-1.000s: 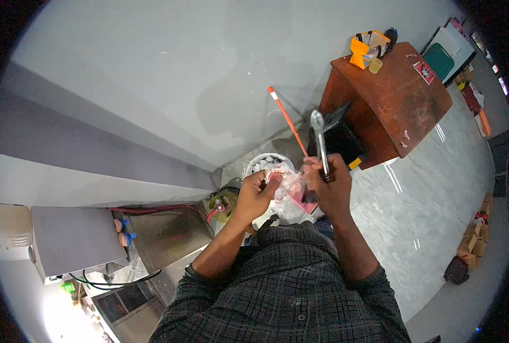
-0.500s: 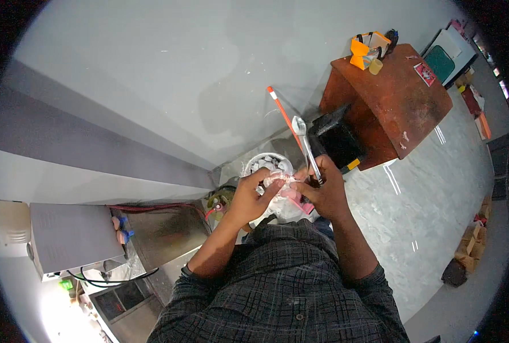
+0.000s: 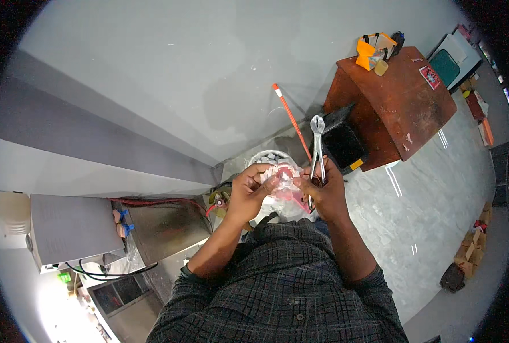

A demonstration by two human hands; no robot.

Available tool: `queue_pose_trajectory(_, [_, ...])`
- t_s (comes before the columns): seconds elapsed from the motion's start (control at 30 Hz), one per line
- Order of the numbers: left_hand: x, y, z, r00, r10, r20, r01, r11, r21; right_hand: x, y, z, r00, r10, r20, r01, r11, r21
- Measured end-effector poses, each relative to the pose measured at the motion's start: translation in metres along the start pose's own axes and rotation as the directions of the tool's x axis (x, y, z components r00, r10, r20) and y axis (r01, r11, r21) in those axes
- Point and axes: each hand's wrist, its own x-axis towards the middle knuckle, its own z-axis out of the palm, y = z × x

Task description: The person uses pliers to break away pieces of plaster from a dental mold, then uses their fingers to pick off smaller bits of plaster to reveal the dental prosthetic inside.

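My left hand (image 3: 244,193) is closed on the left side of a pink denture with white plaster (image 3: 286,172) around it, thumb on its near side. My right hand (image 3: 331,197) grips the handles of long metal plaster nippers (image 3: 317,140), whose jaws point away from me. Its thumb and fingertips also touch the denture's right side. The pink inner surface faces up at me. Just beyond and below sits a white bucket (image 3: 261,154) with broken white plaster chunks in it. Under my hands lies a pink piece (image 3: 295,198) on clear plastic, partly hidden.
An orange-red stick (image 3: 289,111) leans against the wall behind the bucket. To the right stand a black bin (image 3: 343,143) and a brown wooden table (image 3: 400,103) with an orange bag (image 3: 372,54). A grey box-shaped machine (image 3: 74,228) and a metal bench (image 3: 166,231) are at left.
The nippers have swung more upright and to the right in my right hand. The denture has turned so that its pink inner surface now shows. Both hands stay on it.
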Motion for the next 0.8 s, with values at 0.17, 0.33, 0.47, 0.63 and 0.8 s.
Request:
queue_pose_trajectory(0.17, [-0.001, -0.003, 0.009, 0.995, -0.009, -0.104, -0.001, 0.995, -0.099, -0.003, 0.011, 0.002, 0.997, -0.067, 0.042, 0.069, 0.995, -0.066])
queue_pose_trajectory(0.33, [-0.007, 0.0, 0.007, 0.991, -0.002, -0.136, 0.011, 0.998, 0.064, -0.008, 0.014, -0.001, 0.998, -0.017, 0.068, 0.027, 0.988, -0.153])
queue_pose_trajectory(0.47, [-0.008, 0.004, -0.001, 0.998, 0.009, -0.066, 0.004, 0.979, 0.202, -0.01, 0.018, -0.003, 0.995, -0.071, 0.07, 0.077, 0.994, -0.082])
queue_pose_trajectory(0.63, [-0.013, -0.007, 0.002, 0.998, 0.062, 0.012, -0.062, 0.961, 0.268, -0.011, 0.014, 0.0, 0.984, -0.105, 0.141, 0.132, 0.971, -0.199])
queue_pose_trajectory(0.8, [-0.019, -0.007, 0.005, 0.997, 0.074, 0.012, -0.074, 0.935, 0.347, -0.019, 0.012, 0.004, 0.983, -0.136, 0.126, 0.182, 0.836, -0.518])
